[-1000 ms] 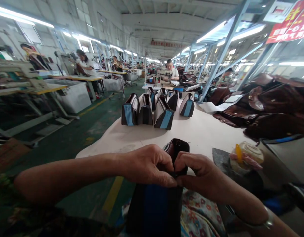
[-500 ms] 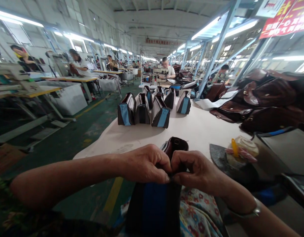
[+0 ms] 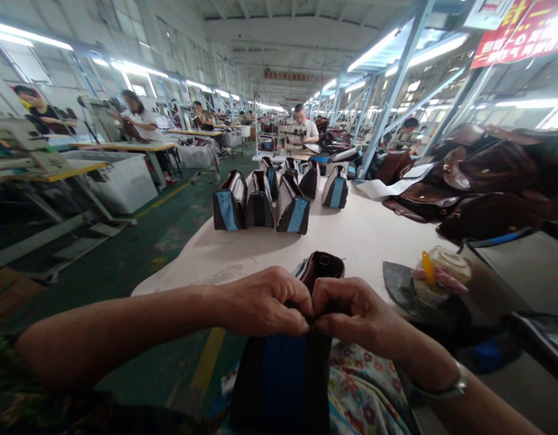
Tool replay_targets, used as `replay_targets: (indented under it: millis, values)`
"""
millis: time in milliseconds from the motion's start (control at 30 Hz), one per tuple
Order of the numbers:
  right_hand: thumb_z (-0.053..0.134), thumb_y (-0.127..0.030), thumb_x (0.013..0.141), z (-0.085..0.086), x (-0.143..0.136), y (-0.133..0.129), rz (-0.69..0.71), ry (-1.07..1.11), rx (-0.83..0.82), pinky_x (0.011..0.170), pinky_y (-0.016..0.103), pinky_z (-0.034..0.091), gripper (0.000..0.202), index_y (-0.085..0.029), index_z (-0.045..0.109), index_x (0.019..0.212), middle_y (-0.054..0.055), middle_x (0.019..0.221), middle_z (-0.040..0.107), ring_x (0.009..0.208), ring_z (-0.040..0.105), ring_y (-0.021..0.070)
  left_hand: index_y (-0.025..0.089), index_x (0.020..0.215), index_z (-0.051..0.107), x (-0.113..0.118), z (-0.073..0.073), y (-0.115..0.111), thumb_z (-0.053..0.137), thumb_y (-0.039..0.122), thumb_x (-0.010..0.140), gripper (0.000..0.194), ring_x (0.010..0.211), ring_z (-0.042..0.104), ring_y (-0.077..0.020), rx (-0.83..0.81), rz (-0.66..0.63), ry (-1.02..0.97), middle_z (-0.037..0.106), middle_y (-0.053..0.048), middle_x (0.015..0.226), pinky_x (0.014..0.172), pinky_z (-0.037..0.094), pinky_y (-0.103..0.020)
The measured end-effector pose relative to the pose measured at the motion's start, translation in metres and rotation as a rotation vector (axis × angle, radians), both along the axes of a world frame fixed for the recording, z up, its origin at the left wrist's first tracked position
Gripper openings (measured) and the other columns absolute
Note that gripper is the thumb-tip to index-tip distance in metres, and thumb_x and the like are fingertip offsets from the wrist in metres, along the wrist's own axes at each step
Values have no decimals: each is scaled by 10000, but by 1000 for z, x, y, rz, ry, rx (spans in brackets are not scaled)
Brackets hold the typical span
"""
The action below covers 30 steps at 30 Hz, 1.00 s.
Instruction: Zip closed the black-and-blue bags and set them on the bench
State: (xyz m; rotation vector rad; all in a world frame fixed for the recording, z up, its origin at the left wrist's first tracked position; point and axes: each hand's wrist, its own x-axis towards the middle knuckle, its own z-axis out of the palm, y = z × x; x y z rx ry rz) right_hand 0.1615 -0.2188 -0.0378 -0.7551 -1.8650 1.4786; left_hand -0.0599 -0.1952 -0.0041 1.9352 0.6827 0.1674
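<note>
A dark bag piece (image 3: 284,380) with a blue stripe stands upright between me and the white table, its opening showing a brown lining and a metal fitting at the top. My left hand (image 3: 272,302) and my right hand (image 3: 351,305) meet over its upper edge, thumbs and forefingers pinched together on that edge. The fingertips nearly touch, and the bit of edge between them is too small to make out. On the right wrist is a metal bracelet (image 3: 457,379).
Several similar bag pieces (image 3: 293,208) stand on the white table (image 3: 346,238). Brown bags (image 3: 491,175) are heaped at the right, near a round container (image 3: 448,269) with a yellow-handled tool on a dark slab (image 3: 399,284). People work at machines farther back.
The view has shifted slightly, so the surroundings sit a little farther left. Both hands keep their pinch on the bag's edge with barely any movement.
</note>
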Motion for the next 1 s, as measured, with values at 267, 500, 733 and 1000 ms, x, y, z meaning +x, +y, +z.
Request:
replay_targets:
  millis: [267, 500, 733, 1000]
  values:
    - [647, -110, 807, -5, -5, -6, -117, -5, 171, 570, 236, 347, 97, -167, 597, 746, -25, 704, 550, 645, 457, 113, 142, 712, 604, 4, 1, -7, 615, 273, 850, 190, 650, 477, -114, 200, 54, 70, 520, 36, 678, 581, 348, -238]
    - [449, -60, 919, -15, -2, -11, -122, -333, 861, 607, 298, 355, 161, -167, 570, 919, 58, 852, 563, 703, 488, 167, 161, 683, 543, 4, 5, -10, 541, 142, 798, 117, 661, 531, -124, 402, -4, 174, 588, 17, 708, 616, 387, -238]
    - [364, -117, 1010, -18, -5, -13, -168, -342, 738, 625, 297, 372, 194, -211, 483, 888, 30, 834, 546, 709, 494, 165, 179, 773, 575, 0, 12, -20, 538, 156, 877, 113, 715, 601, -191, 765, -88, 279, 653, -36, 770, 646, 428, -300]
    - [586, -269, 991, -13, -1, -7, -103, -244, 470, 635, 252, 372, 156, -196, 575, 854, -23, 782, 570, 705, 490, 126, 156, 817, 587, -1, 5, -32, 565, 128, 902, 92, 622, 544, -186, 1149, -243, 367, 632, -50, 785, 525, 417, -335]
